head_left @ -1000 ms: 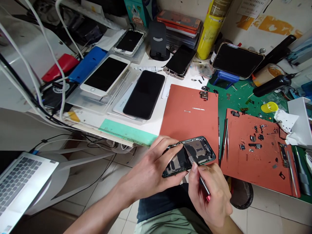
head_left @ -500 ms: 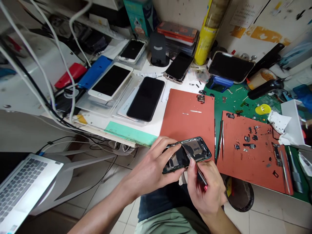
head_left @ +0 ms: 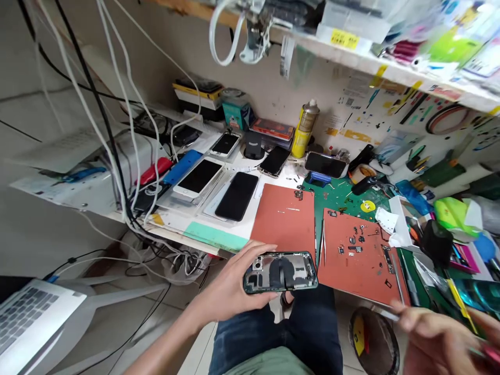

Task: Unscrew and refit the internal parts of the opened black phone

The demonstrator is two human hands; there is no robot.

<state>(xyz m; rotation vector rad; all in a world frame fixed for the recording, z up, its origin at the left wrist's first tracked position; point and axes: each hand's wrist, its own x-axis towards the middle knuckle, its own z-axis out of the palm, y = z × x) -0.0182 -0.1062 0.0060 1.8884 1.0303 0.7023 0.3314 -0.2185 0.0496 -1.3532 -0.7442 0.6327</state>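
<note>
An opened phone housing (head_left: pixel 281 272), its inside facing up, is held level over my lap by my left hand (head_left: pixel 230 281), thumb along the near edge and fingers along the far edge. At the lower right, my right hand (head_left: pixel 441 333) is blurred, its fingers closed around a slim metal tool (head_left: pixel 385 312) that points left. An orange-red mat (head_left: pixel 285 219) lies beyond the housing. Small phone parts (head_left: pixel 353 239) are spread over a second orange-red mat (head_left: pixel 332 265) to the right, with tweezers (head_left: pixel 322 242) along its left side.
Several phones, among them a black one (head_left: pixel 237 196) and a white one (head_left: pixel 200 178), lie at the left. A yellow spray can (head_left: pixel 302 130) stands near the wall. White cables (head_left: pixel 133 130) hang at the left; a bin (head_left: pixel 373 338) is below the table edge.
My right hand has moved away from the phone housing to the lower right with the tool. My left hand still holds the housing, now turned more level. The view has tilted up, showing the shelf.
</note>
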